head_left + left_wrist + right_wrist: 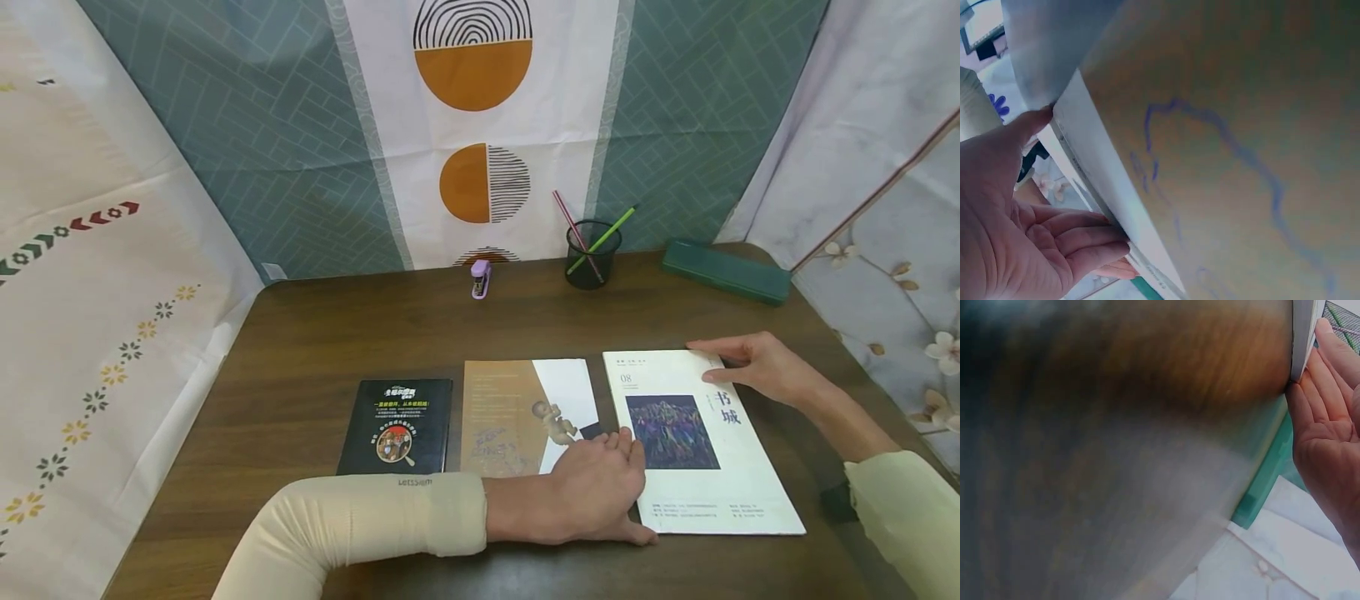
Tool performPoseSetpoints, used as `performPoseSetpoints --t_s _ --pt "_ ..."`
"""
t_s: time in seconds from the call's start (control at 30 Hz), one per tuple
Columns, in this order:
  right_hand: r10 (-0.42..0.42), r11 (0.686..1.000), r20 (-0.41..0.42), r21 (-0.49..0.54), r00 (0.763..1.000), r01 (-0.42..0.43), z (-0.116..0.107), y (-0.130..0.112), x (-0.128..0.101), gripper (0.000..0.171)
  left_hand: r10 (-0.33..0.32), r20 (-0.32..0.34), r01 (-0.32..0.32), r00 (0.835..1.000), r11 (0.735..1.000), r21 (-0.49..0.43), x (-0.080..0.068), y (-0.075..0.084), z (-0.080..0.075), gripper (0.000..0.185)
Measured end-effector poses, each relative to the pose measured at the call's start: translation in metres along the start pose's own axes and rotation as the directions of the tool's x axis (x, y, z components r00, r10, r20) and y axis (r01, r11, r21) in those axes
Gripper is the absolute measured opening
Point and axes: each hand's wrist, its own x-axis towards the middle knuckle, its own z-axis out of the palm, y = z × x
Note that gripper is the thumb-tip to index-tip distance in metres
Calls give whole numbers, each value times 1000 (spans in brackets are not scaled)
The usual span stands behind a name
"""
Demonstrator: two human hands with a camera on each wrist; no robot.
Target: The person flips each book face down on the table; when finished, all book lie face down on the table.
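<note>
The dark wooden bench (315, 350) carries three publications in a row near its front edge, laid flat and side by side, covers up. The largest is the white magazine (697, 442) at the right, with a dark picture on its cover; it lies slightly askew, its far end leaning left. Both hands are on it, which looks like a way of steadying it by opposite ends. Left of it lies the brown-and-white booklet (517, 412), and further left the black book (397, 425).

The left hand (600, 496) reaches across from the near left, forearm lying along the bench edge in a cream sleeve, and takes the magazine's near left edge: in the left wrist view the thumb (1035, 122) sits on one face and the fingers (1079, 240) curl under the other. The right hand (757, 367) comes in from the right with fingers straight and together, resting on the far right corner.

Along the far edge stand a green case (726, 272), a mesh pen cup (592, 254) and a small purple stapler (480, 278)
</note>
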Motion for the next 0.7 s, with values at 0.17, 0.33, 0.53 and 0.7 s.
performPoseSetpoints --t_s 0.17,0.33,0.53,0.7 --pt "-14 1000 2 9 1000 14 -2 1 -1 53 57 16 -59 998 991 123 5 3 -3 96" --pt "-27 1000 2 13 1000 27 -1 2 -1 52 155 -107 -107 982 927 360 3 9 2 88" --pt "-32 999 14 32 999 32 -1 3 -1 51 202 -189 -87 961 870 486 1 12 7 89" --pt "-111 993 24 51 993 110 -3 8 -3 44 235 -255 -87 938 870 485 0 11 4 81"
